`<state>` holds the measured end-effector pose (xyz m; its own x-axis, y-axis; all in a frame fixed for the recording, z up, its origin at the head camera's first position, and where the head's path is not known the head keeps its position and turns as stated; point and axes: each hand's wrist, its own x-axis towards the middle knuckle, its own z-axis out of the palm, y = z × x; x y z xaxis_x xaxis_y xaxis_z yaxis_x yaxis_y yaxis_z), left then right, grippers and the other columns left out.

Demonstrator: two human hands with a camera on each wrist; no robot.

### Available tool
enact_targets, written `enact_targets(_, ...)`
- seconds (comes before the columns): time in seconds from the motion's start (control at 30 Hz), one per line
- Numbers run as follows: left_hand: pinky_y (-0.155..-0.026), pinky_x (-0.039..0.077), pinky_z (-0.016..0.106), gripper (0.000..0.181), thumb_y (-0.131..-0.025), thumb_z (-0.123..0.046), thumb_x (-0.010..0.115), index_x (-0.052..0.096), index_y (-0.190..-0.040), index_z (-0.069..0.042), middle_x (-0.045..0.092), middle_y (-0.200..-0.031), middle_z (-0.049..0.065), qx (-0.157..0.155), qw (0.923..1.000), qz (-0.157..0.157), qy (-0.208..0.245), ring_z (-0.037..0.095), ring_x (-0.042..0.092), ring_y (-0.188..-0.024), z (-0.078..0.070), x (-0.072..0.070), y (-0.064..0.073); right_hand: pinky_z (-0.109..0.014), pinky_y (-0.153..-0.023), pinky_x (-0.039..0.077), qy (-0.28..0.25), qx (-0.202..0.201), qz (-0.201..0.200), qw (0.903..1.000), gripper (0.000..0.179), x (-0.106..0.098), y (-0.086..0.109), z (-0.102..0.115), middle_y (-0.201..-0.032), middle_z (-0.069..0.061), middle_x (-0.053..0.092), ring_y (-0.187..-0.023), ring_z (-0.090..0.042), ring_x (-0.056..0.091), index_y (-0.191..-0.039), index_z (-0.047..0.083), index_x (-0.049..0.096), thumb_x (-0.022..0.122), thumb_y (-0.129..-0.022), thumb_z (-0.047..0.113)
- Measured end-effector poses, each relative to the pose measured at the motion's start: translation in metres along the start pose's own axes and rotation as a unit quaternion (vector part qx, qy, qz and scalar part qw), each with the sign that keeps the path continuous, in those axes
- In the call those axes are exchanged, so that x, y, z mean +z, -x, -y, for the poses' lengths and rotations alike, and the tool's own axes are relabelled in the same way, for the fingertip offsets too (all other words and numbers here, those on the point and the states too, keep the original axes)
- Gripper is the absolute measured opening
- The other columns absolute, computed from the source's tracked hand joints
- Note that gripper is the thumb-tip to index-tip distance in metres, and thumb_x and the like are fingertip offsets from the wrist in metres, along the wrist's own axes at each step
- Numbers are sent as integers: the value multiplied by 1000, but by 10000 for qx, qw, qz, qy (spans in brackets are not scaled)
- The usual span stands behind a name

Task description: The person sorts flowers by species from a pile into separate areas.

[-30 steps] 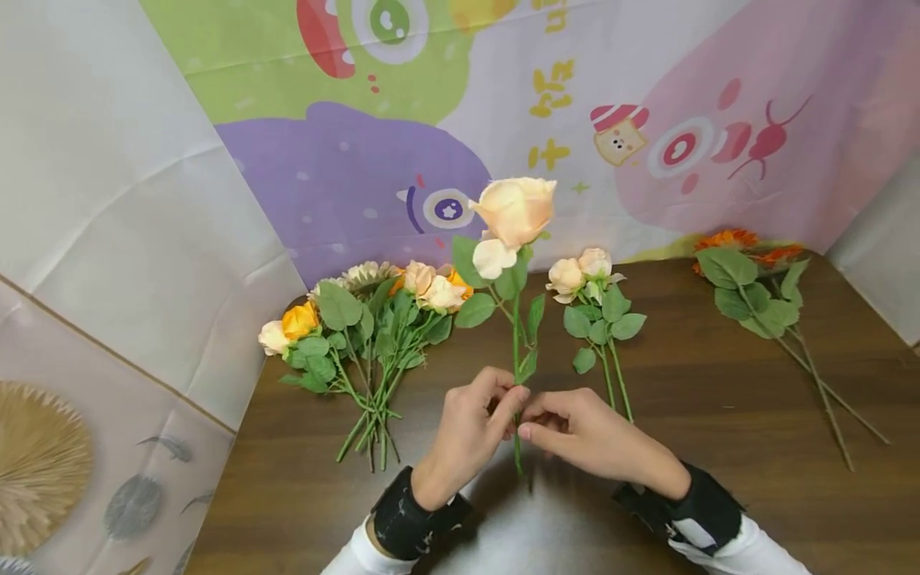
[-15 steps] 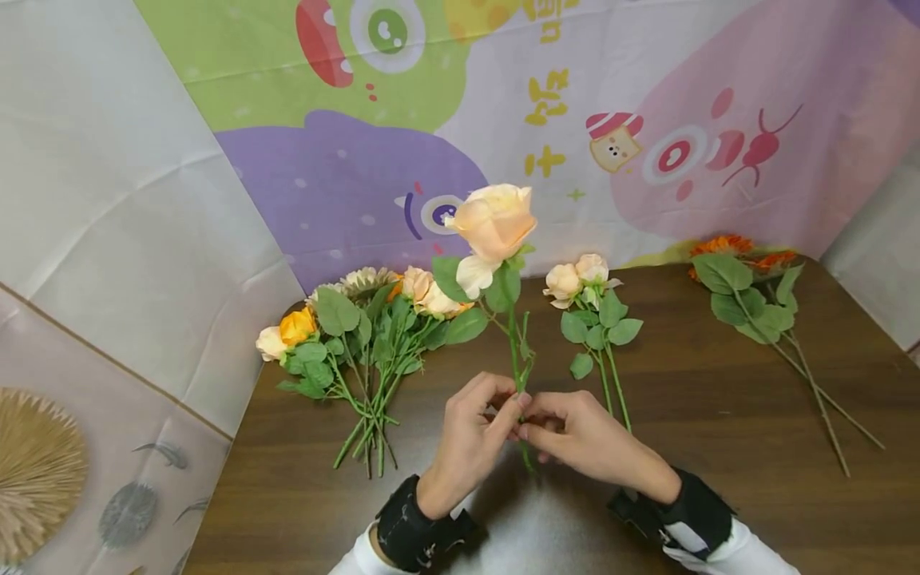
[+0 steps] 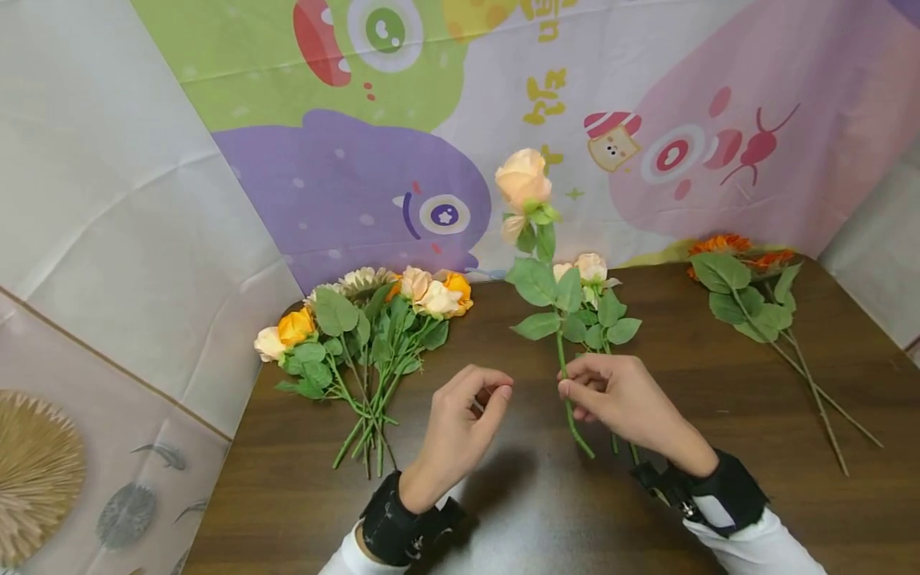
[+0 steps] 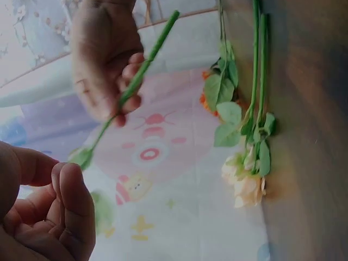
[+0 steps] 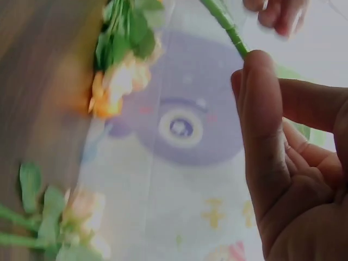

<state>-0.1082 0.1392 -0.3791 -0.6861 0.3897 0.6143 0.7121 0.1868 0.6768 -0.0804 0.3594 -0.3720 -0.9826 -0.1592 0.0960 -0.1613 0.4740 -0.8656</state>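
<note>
My right hand (image 3: 624, 399) pinches the green stem of a peach rose (image 3: 523, 180) between thumb and fingers, holding it up over the table. The bloom tops the stem, with leaves beneath it, and the bent lower end pokes out below the hand. In the right wrist view the thumb and fingertips press on the stem (image 5: 225, 24). My left hand (image 3: 465, 427) is apart from the rose, to its left, fingers loosely bent and nothing between them. Behind the held rose, partly covered by its leaves, lie two more peach roses (image 3: 592, 269).
On the left of the brown table (image 3: 302, 511) lies a bunch of roses (image 3: 438, 297) and other flowers, stems crossing. Two orange flowers (image 3: 721, 243) with long stems lie at the right. A cartoon-printed cloth (image 3: 402, 172) hangs along the back edge.
Both hands were at the rose's stem. The left hand has let go, and the right hand has carried the rose to the right, its bloom turning and rising.
</note>
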Motion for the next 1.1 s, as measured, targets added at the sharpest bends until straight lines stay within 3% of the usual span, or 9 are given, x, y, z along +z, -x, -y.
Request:
enact_targets(0.2,-41,45,28,13,-79,8,61,62,-84,-3,57,-69,8,108,9999,-29,-63,11,49,-56,-16,-11,-7,-31,-49,55,634,472,-360,9962,11,-19,-8,-30,-74,-11,69,-56,-17,62,-92,2,64,63,-86,11)
enact_targets(0.43,-41,46,29,13,-78,8,61,63,-83,-3,57,-67,7,185,9997,27,-150,10,49,-56,-18,-16,-9,-32,-48,53,1178,1029,-189,9875,13,-30,-15,-54,-71,-11,67,-53,-17,62,-89,-2,62,62,-86,10)
enact_targets(0.8,-44,45,23,7,-86,-5,61,64,-89,-10,57,-70,1,169,9992,179,-321,6,49,-60,12,-13,0,-29,-44,50,1293,1459,184,9806,17,-24,-23,-89,-56,-5,61,-47,-15,59,-73,1,61,62,-86,11)
enact_targets(1.1,-47,44,21,7,-89,-11,58,65,-89,-13,57,-73,-1,50,9983,347,-461,4,49,-62,18,-16,0,-31,-43,49,1453,1473,358,9777,14,-20,-25,-103,-50,-5,62,-44,-16,58,-74,2,64,63,-85,11)
